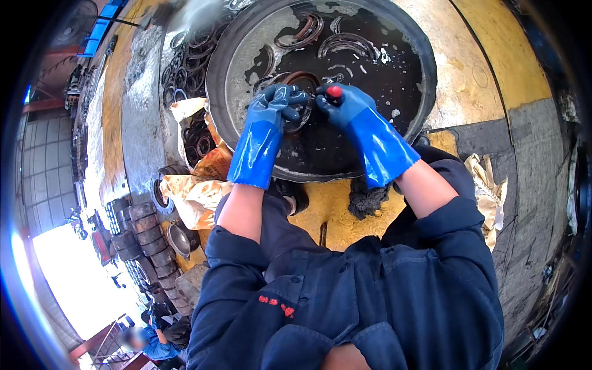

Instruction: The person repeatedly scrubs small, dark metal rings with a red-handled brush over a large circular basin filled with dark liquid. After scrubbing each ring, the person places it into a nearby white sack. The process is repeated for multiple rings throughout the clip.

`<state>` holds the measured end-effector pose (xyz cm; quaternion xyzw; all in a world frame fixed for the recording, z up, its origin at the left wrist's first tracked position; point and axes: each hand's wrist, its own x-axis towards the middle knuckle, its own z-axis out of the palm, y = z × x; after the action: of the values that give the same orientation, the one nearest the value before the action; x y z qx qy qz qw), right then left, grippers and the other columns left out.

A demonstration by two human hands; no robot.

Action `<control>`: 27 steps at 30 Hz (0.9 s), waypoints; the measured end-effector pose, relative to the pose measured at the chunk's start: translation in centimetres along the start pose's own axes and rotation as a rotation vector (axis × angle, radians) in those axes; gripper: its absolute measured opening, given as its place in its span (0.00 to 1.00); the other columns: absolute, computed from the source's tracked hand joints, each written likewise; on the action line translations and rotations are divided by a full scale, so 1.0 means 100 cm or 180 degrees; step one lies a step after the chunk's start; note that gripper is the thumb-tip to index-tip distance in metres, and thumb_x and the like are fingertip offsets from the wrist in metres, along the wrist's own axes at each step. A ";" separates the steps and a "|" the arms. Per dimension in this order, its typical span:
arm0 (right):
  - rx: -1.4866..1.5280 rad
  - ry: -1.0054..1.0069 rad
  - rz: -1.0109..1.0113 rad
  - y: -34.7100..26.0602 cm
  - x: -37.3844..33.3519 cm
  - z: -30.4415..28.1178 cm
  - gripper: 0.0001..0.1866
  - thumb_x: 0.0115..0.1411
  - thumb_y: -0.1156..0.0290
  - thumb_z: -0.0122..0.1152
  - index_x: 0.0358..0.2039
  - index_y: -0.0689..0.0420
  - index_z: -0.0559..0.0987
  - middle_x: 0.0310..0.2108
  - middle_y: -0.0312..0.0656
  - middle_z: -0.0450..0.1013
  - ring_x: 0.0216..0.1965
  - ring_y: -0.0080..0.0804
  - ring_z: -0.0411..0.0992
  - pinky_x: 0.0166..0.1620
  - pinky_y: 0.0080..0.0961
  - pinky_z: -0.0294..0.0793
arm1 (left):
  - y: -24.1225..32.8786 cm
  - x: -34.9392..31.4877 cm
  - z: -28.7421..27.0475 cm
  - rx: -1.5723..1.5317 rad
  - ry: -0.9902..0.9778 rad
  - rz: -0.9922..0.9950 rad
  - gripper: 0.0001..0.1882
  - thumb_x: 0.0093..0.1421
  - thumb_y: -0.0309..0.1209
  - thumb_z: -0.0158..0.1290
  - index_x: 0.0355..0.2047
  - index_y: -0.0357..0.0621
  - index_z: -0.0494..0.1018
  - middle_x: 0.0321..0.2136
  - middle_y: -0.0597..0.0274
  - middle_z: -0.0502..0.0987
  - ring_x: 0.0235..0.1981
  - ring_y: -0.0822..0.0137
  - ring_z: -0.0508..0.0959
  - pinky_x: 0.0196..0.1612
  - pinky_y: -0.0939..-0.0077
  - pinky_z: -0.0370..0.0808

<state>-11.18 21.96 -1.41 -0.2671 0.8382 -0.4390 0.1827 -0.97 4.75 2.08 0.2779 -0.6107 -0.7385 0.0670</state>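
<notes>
Both my hands wear blue rubber gloves and meet over a wide round basin (223, 111) of dark liquid. Between them is a brown ring (301, 75), like a rubber seal. My left hand (271, 106) is closed on the ring's left side, fingers curled. On the other side, my right hand (349, 103) pinches near the ring's right edge. A small red spot (334, 92) shows at its fingers; I cannot tell whether it is a held thing or part of the glove. More dark rings (349, 44) lie in the liquid at the far side.
Left of the basin, many dark rings (196, 52) are heaped, with more in a torn paper sack (213, 161). Stacked cylindrical parts (148, 231) and a metal bowl (179, 239) stand lower left. Another paper sack (489, 191) lies right. A person (157, 345) is at the lower left.
</notes>
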 end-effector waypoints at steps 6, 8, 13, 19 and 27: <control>0.2170 -0.0791 0.1356 0.015 0.000 0.017 0.17 0.59 0.62 0.70 0.44 0.61 0.84 0.39 0.41 0.82 0.40 0.28 0.78 0.47 0.27 0.76 | -0.008 0.003 0.000 0.0065 0.0046 0.0029 0.16 0.70 0.37 0.53 0.48 0.35 0.75 0.40 0.52 0.83 0.23 0.75 0.77 0.28 0.83 0.74; 0.2509 -0.0814 0.1398 0.033 0.003 0.021 0.17 0.59 0.64 0.71 0.44 0.61 0.84 0.39 0.40 0.82 0.40 0.28 0.78 0.47 0.27 0.76 | -0.010 0.007 0.000 0.0132 -0.0065 0.0035 0.15 0.70 0.36 0.52 0.48 0.35 0.75 0.40 0.52 0.83 0.23 0.74 0.77 0.29 0.83 0.74; 0.1136 -0.0187 0.0246 -0.004 -0.002 -0.009 0.15 0.60 0.58 0.67 0.44 0.50 0.84 0.36 0.42 0.82 0.38 0.33 0.81 0.42 0.28 0.78 | -0.014 0.006 -0.014 -0.0062 -0.0004 0.0171 0.14 0.70 0.34 0.52 0.48 0.34 0.75 0.41 0.51 0.83 0.24 0.73 0.77 0.29 0.82 0.74; -0.0133 0.0135 -0.0123 0.011 -0.003 -0.003 0.15 0.60 0.56 0.65 0.43 0.50 0.84 0.38 0.43 0.82 0.39 0.36 0.81 0.44 0.30 0.78 | 0.004 0.002 0.002 0.0006 -0.0005 -0.0038 0.14 0.70 0.34 0.53 0.47 0.35 0.76 0.41 0.50 0.83 0.23 0.73 0.77 0.27 0.80 0.73; 0.1689 -0.1008 0.1082 0.029 0.003 0.017 0.20 0.59 0.53 0.66 0.42 0.57 0.84 0.35 0.41 0.81 0.38 0.30 0.77 0.44 0.30 0.75 | -0.008 0.005 -0.001 0.0028 0.0390 0.0080 0.17 0.69 0.41 0.54 0.45 0.37 0.77 0.39 0.52 0.85 0.18 0.79 0.74 0.18 0.87 0.58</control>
<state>-11.31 22.05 -4.82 -0.1318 0.6886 -0.5580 0.4440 -1.15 4.63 1.18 0.3151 -0.6122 -0.7165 0.1123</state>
